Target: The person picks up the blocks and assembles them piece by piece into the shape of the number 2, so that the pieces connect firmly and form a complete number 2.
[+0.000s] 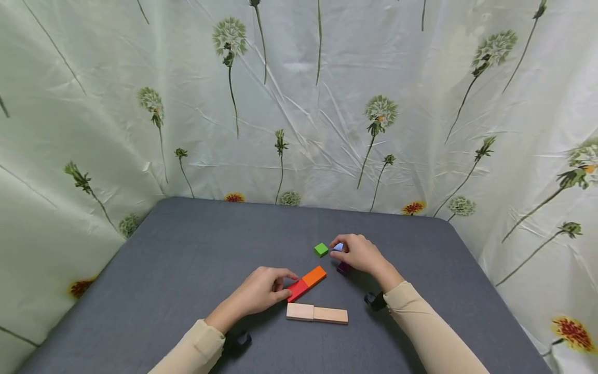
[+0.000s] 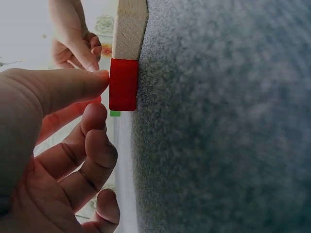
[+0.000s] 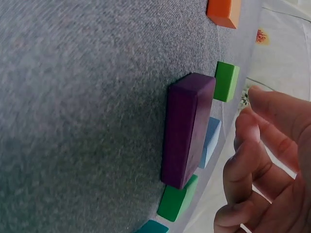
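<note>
My left hand [image 1: 261,291] is at a red block [image 1: 297,291], its thumb and index fingertips near the block's top; in the left wrist view the red block [image 2: 124,85] lies right beside the thumb tip, and I cannot tell whether they touch. An orange block [image 1: 314,276] continues in line from the red one. My right hand [image 1: 359,253] hovers above a light blue block [image 1: 338,247] and a purple block [image 1: 343,268], thumb and index finger apart. In the right wrist view nothing is between its fingers, and the purple block [image 3: 187,131] stands well below them.
A light green block [image 1: 321,250] lies left of the right hand. Two plain wooden blocks [image 1: 317,314] lie end to end nearer the front. Green [image 3: 177,199] and teal [image 3: 153,227] blocks appear in the right wrist view. A floral curtain [image 1: 299,104] hangs behind the grey table [image 1: 210,234].
</note>
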The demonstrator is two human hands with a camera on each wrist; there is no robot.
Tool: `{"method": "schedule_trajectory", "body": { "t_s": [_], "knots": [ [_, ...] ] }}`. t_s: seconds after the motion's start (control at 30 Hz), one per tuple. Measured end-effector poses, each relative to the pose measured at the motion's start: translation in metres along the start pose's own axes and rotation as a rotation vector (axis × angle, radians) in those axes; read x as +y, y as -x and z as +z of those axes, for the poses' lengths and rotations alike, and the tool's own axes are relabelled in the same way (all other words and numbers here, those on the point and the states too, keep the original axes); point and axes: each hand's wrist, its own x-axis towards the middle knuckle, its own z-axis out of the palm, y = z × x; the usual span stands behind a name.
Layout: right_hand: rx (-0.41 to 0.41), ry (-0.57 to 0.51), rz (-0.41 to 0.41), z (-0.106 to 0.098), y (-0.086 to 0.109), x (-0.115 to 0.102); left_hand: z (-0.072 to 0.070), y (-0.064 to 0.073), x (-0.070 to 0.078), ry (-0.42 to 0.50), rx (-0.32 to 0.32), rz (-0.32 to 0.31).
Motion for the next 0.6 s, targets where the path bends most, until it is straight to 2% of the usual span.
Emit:
{"method": "schedule_trajectory", "body": {
  "t_s": [0.23,0.6],
  "knots": [
    [0.026,0.021,0.061,0.006,-0.006,-0.007,0.000,-0.001,-0.002,0.006,-0.008,0.023],
    [0.065,0.060,0.124,0.016,-0.014,-0.014,0.000,0.000,-0.002,0.010,-0.034,0.018]
  ]
}}
